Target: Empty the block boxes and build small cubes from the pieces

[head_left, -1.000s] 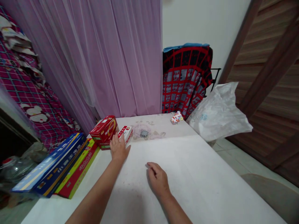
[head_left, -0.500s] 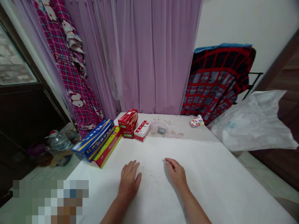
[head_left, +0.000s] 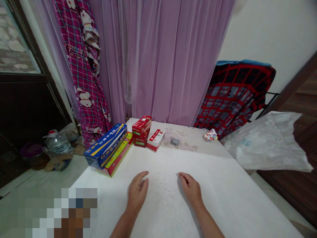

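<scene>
My left hand (head_left: 137, 191) is on the white-covered table (head_left: 165, 211), fingers bent and the thumb apart from them, with nothing in it. Across from it my right hand (head_left: 192, 189) rests on its side, fingers loosely curled and no object visible in them. A gap of bare cloth lies between the two hands. Beyond my left hand stand a long blue box (head_left: 106, 145) and, against it, a yellow and red box (head_left: 119, 157). Farther back are stacked red boxes (head_left: 142, 130) and a white and red box (head_left: 156, 140) beside them.
A small grey toothed object (head_left: 174, 141) lies at the back of the table, and a crumpled colourful wrapper (head_left: 210, 135) near the far right corner. A white plastic bag (head_left: 267, 142) hangs by the right edge. A water bottle (head_left: 58, 142) stands on the floor at left.
The view has tilted and shifted a little. My left hand has turned inward, its fingers now bending toward my right hand. The right hand keeps nearly the same pose. The boxes stay put.
</scene>
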